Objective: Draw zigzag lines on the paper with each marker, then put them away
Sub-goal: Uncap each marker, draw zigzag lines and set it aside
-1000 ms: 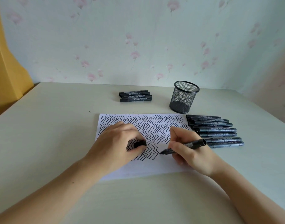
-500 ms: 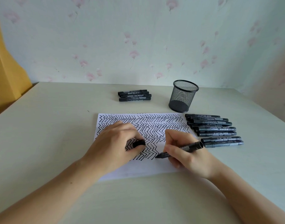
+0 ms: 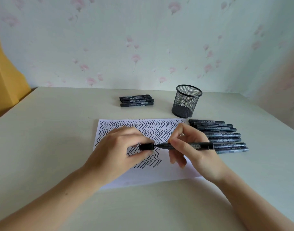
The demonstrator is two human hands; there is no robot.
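A white paper (image 3: pixel 168 172) covered with black zigzag rows lies in the middle of the table. My right hand (image 3: pixel 193 150) grips a black marker (image 3: pixel 194 145), held level above the paper with its tip pointing left. My left hand (image 3: pixel 116 152) pinches the marker's black cap (image 3: pixel 146 146) right at that tip; the tip sits at the cap's mouth. A row of several black markers (image 3: pixel 221 135) lies to the right of the paper. Another small group of black markers (image 3: pixel 137 100) lies beyond the paper's far edge.
An upright black mesh pen cup (image 3: pixel 187 101) stands behind the paper's far right corner, with nothing visible inside. The pale table (image 3: pixel 43 139) meets a floral wall at the back. A yellow surface (image 3: pixel 6 77) borders the left side.
My right hand lifted the marker off the paper and turned it level. My left hand raised the cap to meet the marker's tip.
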